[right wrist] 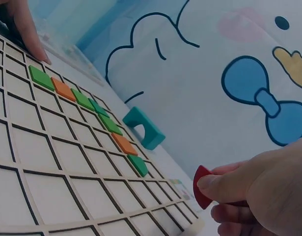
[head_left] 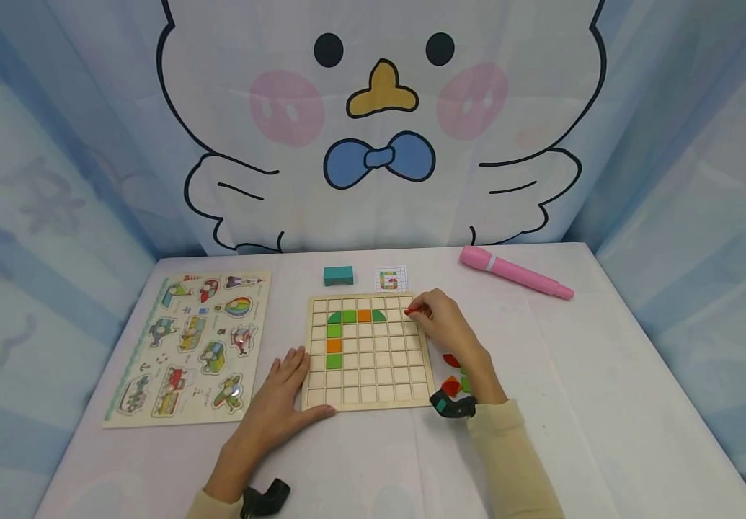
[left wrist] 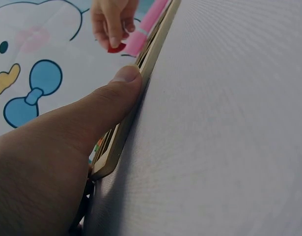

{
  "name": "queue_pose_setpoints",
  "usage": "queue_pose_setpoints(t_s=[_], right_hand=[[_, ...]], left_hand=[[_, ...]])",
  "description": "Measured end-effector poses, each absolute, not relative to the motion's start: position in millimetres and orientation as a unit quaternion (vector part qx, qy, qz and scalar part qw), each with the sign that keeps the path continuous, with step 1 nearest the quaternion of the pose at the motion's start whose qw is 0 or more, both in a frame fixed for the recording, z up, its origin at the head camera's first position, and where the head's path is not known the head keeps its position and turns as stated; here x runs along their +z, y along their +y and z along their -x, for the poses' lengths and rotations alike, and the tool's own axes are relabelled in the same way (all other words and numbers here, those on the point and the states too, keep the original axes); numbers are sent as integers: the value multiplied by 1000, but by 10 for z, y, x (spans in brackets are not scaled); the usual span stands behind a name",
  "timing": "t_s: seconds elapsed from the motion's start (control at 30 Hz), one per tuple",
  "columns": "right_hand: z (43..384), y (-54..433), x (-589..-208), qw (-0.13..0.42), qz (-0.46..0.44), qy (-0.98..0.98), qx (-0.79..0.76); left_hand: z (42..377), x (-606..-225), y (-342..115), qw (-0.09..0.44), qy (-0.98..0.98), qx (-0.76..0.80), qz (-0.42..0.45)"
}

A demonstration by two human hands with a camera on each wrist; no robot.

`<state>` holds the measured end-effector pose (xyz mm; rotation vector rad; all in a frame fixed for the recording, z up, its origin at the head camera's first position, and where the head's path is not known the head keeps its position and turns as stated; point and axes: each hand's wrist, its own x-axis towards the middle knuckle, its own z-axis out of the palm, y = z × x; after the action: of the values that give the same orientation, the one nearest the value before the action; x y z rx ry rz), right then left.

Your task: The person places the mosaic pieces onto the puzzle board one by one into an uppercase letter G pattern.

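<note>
Pretty snug pinch with the right hand, thumb and fingertips closed up on a small red piece with one curved edge. Holds it near the top right corner of a square, pale wooden grid board, seemingly lifted off the surface. Rests the left hand at the near left corner of the board, fingers loosely stretched along the left edge, thumb on the near edge.

Already in the grid: a top row of a dark green quarter-round, a bright green square, an orange square and another dark green quarter-round, plus a green-orange-green column of squares under the left end.

By the right edge, partly behind the wrist, some loose red, orange and green pieces. Past the far edge, a teal arch block and a little patterned white card. Farther right, a chunky pink pen-shaped thing; off left, a picture puzzle board.
</note>
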<state>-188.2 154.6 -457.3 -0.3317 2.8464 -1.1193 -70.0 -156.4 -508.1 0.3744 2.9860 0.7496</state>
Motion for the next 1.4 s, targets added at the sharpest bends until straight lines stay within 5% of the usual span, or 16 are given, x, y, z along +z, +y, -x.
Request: queue_pose_setpoints(t_s=[1.4], right_hand=[[1416,580,-4667,117,292,890,-330]], left_hand=[[704,-5109,-1584,20,962,243,-124]])
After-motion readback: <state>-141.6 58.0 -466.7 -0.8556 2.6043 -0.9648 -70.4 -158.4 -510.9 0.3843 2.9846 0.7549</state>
